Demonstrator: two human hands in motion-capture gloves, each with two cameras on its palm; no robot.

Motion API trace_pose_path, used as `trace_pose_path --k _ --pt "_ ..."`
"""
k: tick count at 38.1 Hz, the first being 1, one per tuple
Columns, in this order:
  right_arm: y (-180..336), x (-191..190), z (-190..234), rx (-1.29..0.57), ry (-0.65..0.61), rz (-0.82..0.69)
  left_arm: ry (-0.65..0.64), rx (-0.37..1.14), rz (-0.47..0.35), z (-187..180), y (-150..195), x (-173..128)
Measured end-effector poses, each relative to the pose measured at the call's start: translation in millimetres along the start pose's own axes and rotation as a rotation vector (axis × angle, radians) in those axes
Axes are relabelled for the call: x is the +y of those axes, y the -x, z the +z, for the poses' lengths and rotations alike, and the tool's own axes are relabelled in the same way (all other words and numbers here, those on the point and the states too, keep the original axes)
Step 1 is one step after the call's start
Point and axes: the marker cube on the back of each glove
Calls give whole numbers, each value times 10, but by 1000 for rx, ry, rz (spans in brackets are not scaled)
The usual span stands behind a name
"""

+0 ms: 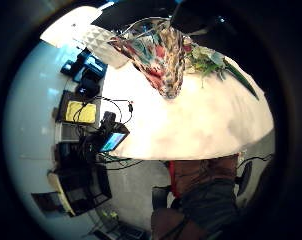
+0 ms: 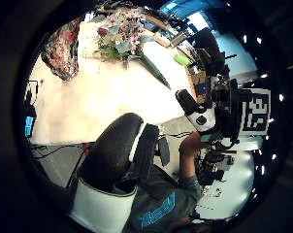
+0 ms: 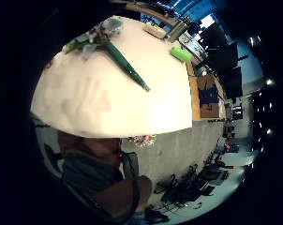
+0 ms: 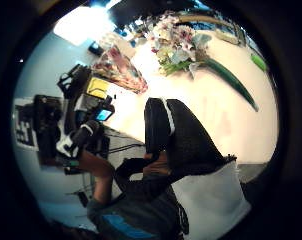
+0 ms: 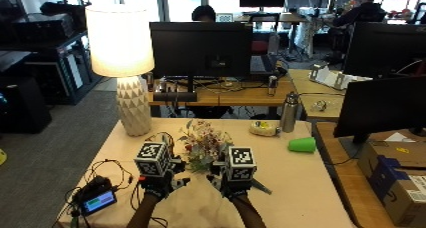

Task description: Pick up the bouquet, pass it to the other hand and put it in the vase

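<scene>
Pink-white flower bouquet with green wrapped stem (image 5: 203, 145) lying on beige surface (image 5: 299, 188), untouched; fingers relaxed, empty; best grab stem, not blooms.

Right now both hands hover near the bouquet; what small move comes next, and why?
Probably lower the right hand onto the stem and grip it. The bouquet lies flat on the table, untouched, its stem pointing toward that hand. The left hand holds nothing, and the vase stands on its side, ready for the later hand-over.
</scene>
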Motion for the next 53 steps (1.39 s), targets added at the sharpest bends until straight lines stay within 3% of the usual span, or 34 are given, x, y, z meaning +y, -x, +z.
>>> trace_pose_path --k 33,44,53 --pt "-11 -7 -35 29 10 -37 10 27 12 26 61 -54" --pt "-609 -129 13 31 -50 -27 -53 60 4 -14 88 -2" --pt "-1363 -569 490 -58 -124 47 -148 99 12 -7 116 -61"
